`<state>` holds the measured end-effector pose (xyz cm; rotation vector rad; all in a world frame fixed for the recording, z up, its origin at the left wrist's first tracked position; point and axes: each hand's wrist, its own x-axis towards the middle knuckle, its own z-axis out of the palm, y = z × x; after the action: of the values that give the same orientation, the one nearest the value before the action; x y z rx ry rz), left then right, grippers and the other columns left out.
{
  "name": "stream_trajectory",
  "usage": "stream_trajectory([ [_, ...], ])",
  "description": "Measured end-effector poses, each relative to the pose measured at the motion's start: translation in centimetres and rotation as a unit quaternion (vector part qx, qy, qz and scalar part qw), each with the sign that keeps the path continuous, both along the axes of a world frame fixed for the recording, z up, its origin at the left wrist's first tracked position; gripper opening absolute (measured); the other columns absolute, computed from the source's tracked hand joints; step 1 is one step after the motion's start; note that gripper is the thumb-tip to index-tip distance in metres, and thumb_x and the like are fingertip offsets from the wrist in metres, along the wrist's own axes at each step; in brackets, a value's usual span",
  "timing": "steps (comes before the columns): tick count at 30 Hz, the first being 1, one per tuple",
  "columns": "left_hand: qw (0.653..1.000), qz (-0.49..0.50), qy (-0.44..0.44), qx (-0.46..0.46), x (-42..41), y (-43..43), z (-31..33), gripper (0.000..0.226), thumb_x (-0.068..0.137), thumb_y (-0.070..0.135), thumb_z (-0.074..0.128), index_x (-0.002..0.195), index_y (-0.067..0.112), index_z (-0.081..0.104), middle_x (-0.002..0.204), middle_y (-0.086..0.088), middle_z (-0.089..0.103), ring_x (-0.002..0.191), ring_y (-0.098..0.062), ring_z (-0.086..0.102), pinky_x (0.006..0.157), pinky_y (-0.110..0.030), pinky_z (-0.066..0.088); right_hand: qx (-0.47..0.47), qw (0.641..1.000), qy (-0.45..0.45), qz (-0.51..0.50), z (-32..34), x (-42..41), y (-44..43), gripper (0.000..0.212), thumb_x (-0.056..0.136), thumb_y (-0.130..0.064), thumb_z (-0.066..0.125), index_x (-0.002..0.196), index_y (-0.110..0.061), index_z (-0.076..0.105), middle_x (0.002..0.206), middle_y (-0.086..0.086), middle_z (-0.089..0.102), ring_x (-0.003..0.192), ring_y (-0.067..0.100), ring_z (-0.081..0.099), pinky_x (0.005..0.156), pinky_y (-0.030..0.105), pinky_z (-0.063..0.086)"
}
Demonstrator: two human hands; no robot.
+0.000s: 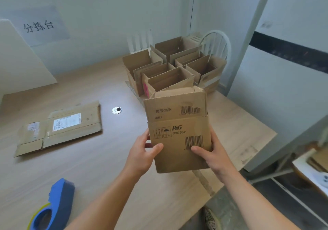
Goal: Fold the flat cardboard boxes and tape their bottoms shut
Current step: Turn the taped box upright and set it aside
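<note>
Down to the left of the left hand (142, 151), a blue tape dispenser (56, 206) lies on the wooden table (88, 167). Further out on that side a flattened cardboard sheet (71, 132) with white labels lies flat, and a round metal cable hole (117, 110) sits nearer. The left hand grips the left edge of the box (179, 137), thumb on the front, fingers curled behind. The box is held upright above the table between both hands. It is brown and creased, with a P&G mark, the number 80873641, two handling symbols and two barcodes, its top flap standing up. How far it is opened out I cannot tell. Beyond it stands a cluster of open boxes (170, 77). The right hand (211, 151) grips the right edge, thumb across the lower barcode. Past it, further back, stands a white chair (218, 43).
</note>
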<state>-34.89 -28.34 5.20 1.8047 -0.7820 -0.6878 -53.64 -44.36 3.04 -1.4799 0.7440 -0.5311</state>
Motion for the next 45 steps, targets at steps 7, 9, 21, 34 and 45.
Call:
stream_trajectory([
  [7,0.991,-0.058,-0.089,0.080,-3.6,-13.7,0.3,0.058,0.088,0.045,0.066,0.140,0.047,0.041,0.129,0.022,0.055,0.114,0.002,0.051,0.092,-0.022,0.042,-0.028,0.998,0.019,-0.061,-0.6,-6.6,-13.9,0.085,0.068,-0.054,0.083,0.134,-0.068,0.033,0.127,-0.028,0.056,0.119,0.002,0.052,0.097,0.040,0.050],
  [9,0.981,-0.049,-0.134,0.131,-3.8,-17.2,0.2,0.066,0.089,0.049,0.065,0.147,0.033,0.039,0.137,0.012,0.052,0.119,-0.003,0.048,0.099,-0.027,0.041,-0.037,0.997,0.033,-0.057,-1.0,-7.8,-18.1,0.082,0.073,-0.045,0.081,0.138,-0.063,0.034,0.132,-0.023,0.055,0.122,0.006,0.051,0.101,0.044,0.049],
  [21,0.982,-0.048,-0.099,0.152,-6.5,-30.1,-1.5,0.076,0.089,0.041,0.067,0.153,0.034,0.027,0.136,0.011,0.050,0.123,-0.007,0.050,0.103,-0.033,0.043,-0.086,0.994,0.060,0.021,-3.9,-8.2,-34.5,0.087,0.079,-0.033,0.081,0.146,-0.056,0.030,0.144,-0.030,0.045,0.132,-0.004,0.043,0.102,0.030,0.040],
  [34,0.981,-0.061,-0.100,0.157,-6.1,-34.4,-1.9,0.072,0.090,0.043,0.067,0.151,0.036,0.030,0.143,0.008,0.046,0.128,-0.006,0.045,0.107,-0.037,0.043,-0.018,0.994,0.086,-0.070,-7.5,-3.2,-40.7,0.059,0.080,-0.027,0.080,0.130,-0.039,0.051,0.110,-0.034,0.064,0.117,0.001,0.057,0.096,0.033,0.047],
  [45,0.964,-0.065,-0.160,0.205,-5.0,-30.7,-2.5,0.069,0.091,0.047,0.063,0.150,0.031,0.033,0.135,0.008,0.051,0.122,-0.007,0.049,0.099,-0.025,0.040,-0.062,0.964,0.197,-0.167,-5.7,-2.5,-39.2,0.058,0.090,-0.032,0.071,0.141,-0.019,0.048,0.138,0.012,0.054,0.120,0.031,0.056,0.102,0.047,0.045],
])
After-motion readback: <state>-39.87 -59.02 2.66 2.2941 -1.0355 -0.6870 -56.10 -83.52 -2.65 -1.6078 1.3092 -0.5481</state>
